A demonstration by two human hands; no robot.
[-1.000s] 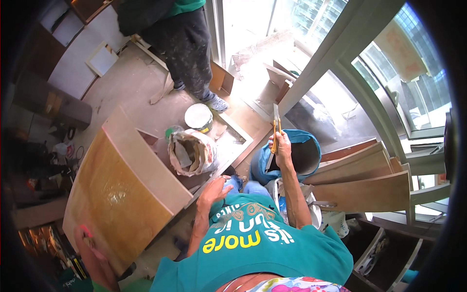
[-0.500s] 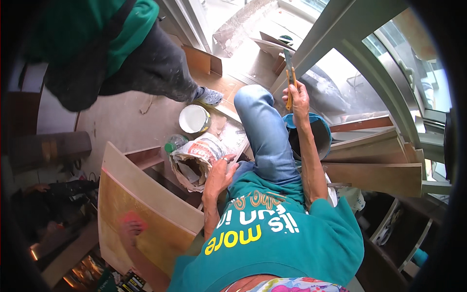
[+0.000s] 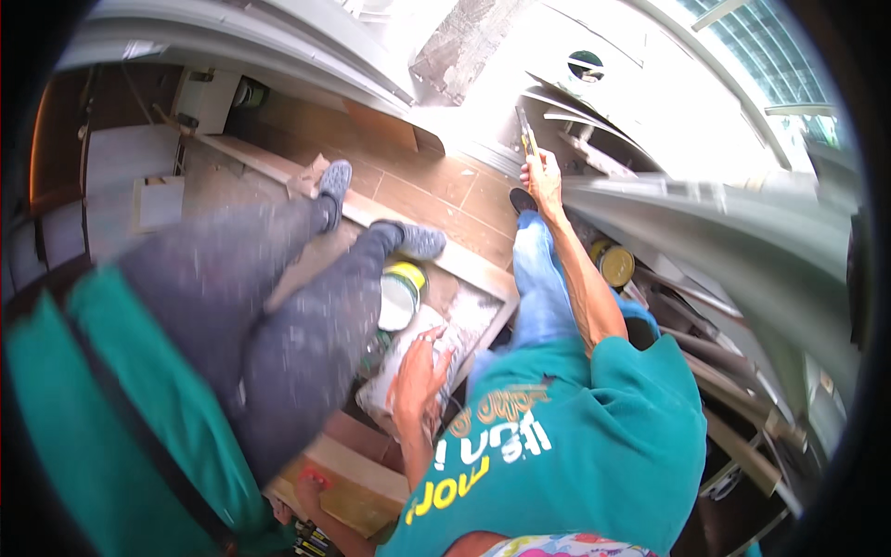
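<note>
In the head view, the right hand [image 3: 542, 178] holds a yellow-handled blade [image 3: 527, 135] ahead and right of the white sack [image 3: 378, 392], its tip best pointed away from the co-worker's legs [image 3: 311, 357]; the left hand [image 3: 419, 379] lies over the sack, grip unclear; beyond the sack are a bucket [image 3: 399, 304] and plank-patterned floor [image 3: 394, 186].

Brown tiled floor [image 3: 449, 193], orange-brown panel [image 3: 384, 127] upright on it, patterned shoes [image 3: 422, 242] along its edge
</note>
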